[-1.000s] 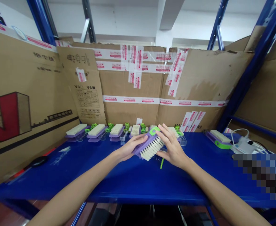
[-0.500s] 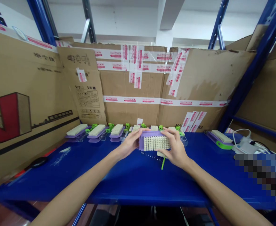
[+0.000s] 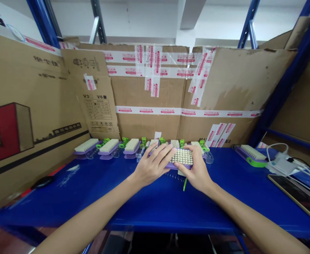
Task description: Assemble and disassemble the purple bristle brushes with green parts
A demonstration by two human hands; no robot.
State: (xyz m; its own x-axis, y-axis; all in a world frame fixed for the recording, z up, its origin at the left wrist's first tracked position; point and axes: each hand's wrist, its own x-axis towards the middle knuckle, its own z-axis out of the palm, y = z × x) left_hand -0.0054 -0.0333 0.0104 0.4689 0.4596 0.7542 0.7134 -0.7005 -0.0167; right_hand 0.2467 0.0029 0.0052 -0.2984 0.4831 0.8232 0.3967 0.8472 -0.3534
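Both hands hold a purple scrub brush point(image 3: 184, 157) with cream bristles above the middle of the blue table. My left hand point(image 3: 155, 163) lies across its left part, fingers over the bristles, hiding that end. Around the right end, my right hand point(image 3: 197, 167) grips with the thumb on the near side and fingers behind. Just below the brush, a green stick-like part point(image 3: 184, 184) sticks out beside a pale piece, mostly hidden. Small coil-like bits point(image 3: 174, 176) show on the table to its left.
Behind my hands runs a row of similar purple brushes point(image 3: 108, 147) with green clips point(image 3: 124, 141) and clear parts. On the right are a purple-and-green brush point(image 3: 252, 153), a white charger with cables point(image 3: 280, 164) and a phone point(image 3: 296, 197). Cardboard walls point(image 3: 149, 95) enclose the back.
The brush has tilted so its bristles face more upward. My left hand has shifted from its left end to lie over the bristles. My right hand still grips the right end.
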